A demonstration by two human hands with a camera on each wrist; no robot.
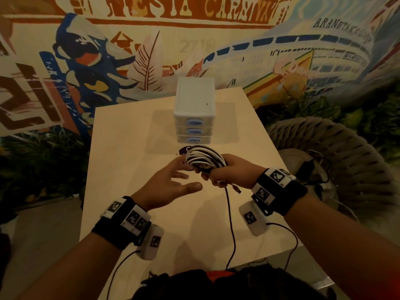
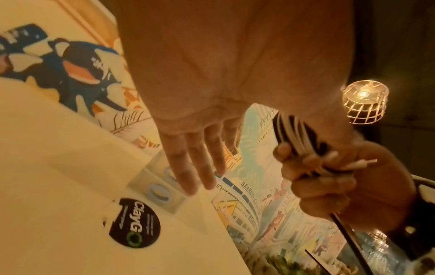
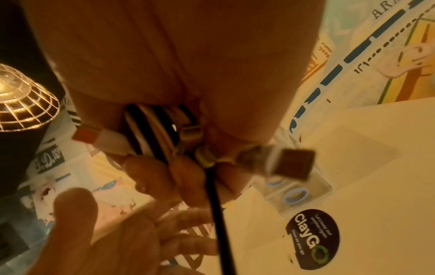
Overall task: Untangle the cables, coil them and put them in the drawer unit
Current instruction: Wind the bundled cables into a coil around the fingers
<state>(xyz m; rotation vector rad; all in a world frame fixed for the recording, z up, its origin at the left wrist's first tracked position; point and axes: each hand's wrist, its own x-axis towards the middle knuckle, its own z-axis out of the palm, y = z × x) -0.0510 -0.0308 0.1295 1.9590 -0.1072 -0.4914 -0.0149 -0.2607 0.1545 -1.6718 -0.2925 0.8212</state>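
Gripping cable coil [image 1: 205,159] – right hand [image 1: 229,172]; left hand [image 1: 171,187] spread, empty – right wrist alone shows connectors [image 3: 292,163].

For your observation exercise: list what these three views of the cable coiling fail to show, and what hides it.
- Drawer unit contents: drawers shut, fronts too small, in the head view.
- Sticker: mostly hidden behind the coil in the head view.
- Coil's cable count: right hand covers the strands in the right wrist view.
- Black cable far end: hidden below the table edge.
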